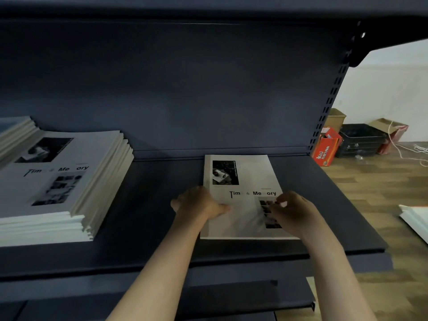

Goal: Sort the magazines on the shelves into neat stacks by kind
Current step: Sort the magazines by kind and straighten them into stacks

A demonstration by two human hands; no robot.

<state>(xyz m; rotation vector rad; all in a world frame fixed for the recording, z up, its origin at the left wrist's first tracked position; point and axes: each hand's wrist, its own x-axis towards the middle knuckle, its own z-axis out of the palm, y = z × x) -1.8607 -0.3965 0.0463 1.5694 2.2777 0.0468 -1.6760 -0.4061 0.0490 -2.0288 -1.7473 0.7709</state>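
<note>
Dark blue-grey metal shelf [150,205], matte, flat, w/ a smooth back panel and a perforated upright [328,105] at the right edge. One white magazine [243,177] lies flat on the shelf, right of centre, its far edge at the back panel; thin, rectangular, paper cover w/ a b&w photo top left and the title "Tim & Me ory" (some letters too faint to read).

Left hand [199,202] sits at the mag's left edge, thumb laid on the cover, fingers curled down over the edge – grip looks closed on that edge, though the fingertips are hidden. Right hand [294,212] is over the lower right of the cover, fingers bent, tips drawn toward the thumb; whether it pinches the cover or just touches it, cannot tell.

Well apart to the left: a stack of the same title [67,181], thick, spines and page edges slightly stepped, pale grey-white. Behind it at the frame's left edge, a second stack [18,133], cover unclear.

Beyond the shelf on wood-plank floor [370,181]: orange-red carton [325,149], brown cardboard boxes [335,119], black plastic crate [361,140], white cord [407,149]. White flat item [416,218] at the right edge, kind unclear.
</note>
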